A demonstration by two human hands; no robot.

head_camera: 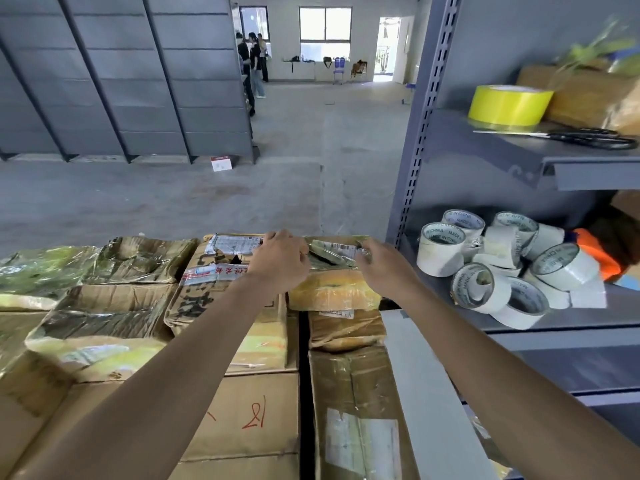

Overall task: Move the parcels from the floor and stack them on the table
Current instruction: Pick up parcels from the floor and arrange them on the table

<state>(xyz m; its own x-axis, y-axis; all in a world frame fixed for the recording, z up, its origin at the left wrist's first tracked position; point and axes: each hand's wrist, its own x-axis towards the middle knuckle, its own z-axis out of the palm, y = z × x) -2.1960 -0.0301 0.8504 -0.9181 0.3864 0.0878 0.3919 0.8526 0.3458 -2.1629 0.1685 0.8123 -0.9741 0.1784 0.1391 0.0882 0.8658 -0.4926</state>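
- Counting the brown cardboard parcels wrapped in clear tape (239,403) stacked in front of me, I can make out about nine, packed edge to edge in several layers; whatever carries them is hidden under the pile.
- Both my arms reach out over the stack to its far right corner.
- My left hand (278,259) lies palm down with fingers curled onto the small flat tape-wrapped parcel with a white label (334,254), which sits on top of a yellow-taped parcel (334,291).
- My right hand (382,263) grips the same small parcel at its right end, fingers bent around the edge.
- Just right of the stack stands a grey metal shelving rack (420,133); its lower shelf holds roughly ten white tape rolls (502,268) in a loose heap.
- The upper shelf carries one yellow tape roll (509,105) and one pair of black scissors (585,138).
- Beyond the parcels lies bare grey concrete floor (242,195), with one small red-and-white box (223,163) against the grey panel wall (121,81).
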